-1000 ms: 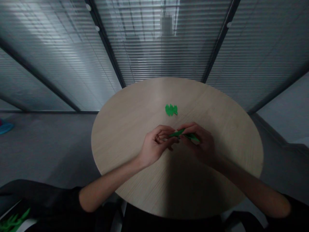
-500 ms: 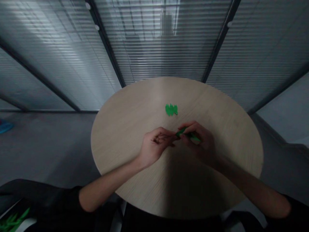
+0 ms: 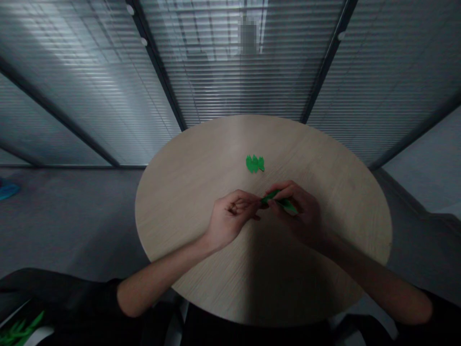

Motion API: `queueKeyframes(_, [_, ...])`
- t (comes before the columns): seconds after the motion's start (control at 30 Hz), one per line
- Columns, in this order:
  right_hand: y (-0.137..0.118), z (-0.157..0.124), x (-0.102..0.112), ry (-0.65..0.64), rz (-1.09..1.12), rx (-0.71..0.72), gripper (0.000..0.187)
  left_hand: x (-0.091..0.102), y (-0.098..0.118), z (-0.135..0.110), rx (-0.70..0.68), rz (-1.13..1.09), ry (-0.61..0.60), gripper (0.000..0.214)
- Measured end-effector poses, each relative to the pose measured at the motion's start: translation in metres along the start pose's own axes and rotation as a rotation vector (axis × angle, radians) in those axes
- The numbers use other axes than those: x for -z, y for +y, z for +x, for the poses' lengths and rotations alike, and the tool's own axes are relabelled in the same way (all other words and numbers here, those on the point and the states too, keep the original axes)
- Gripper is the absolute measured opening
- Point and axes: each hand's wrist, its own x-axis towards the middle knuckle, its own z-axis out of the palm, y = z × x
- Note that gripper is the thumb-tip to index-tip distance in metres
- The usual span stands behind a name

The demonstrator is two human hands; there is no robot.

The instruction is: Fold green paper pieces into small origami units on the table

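Left hand (image 3: 230, 216): reaching in from the near left, palm side partly showing, thumb and forefinger pinching the left end of a slim green piece (image 3: 269, 196); the other fingers are curling in beneath.

Right hand (image 3: 306, 214): reaching in from the near right, thumb and fingertips gripping the same piece toward its right end. The two hands are nearly meeting, the piece bridging the small gap between them.

Green piece: lying between the fingertips, slanting up toward the far right, its ends partly hidden by fingers. More green (image 3: 288, 205) is showing under the right hand's curled fingers; whether it is belonging to the same piece, one cannot tell.

Jagged green piece (image 3: 255, 164): resting flat on the table, just beyond the hands on the far side, standing apart from both, its edges pointing in several lobes.

Round table (image 3: 180, 192): pale wood grain, carrying the forearms' shadow on its near right part.

Cluster of green pieces (image 3: 23, 329): sitting at the near left corner, well apart from the hands, beside a white curved edge (image 3: 40, 335).

Blue object (image 3: 8, 190): lying on the grey floor (image 3: 90, 206), far left.

Slatted blinds (image 3: 223, 91): hanging behind the table, dark frame bars dividing them.
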Motion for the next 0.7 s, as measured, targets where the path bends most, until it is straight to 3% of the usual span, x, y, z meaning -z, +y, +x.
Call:
queueKeyframes(0.37, [0.0008,0.0002,0.0003,0.02,-0.009,0.007,0.011,-0.002,0.0019,-0.0009,0.049,-0.01,-0.018,0.023])
queueKeyframes(0.7, [0.0,0.0004,0.001,0.016,-0.065,0.042,0.011,-0.0017,0.0015,0.0006,0.006,-0.02,-0.017,0.019])
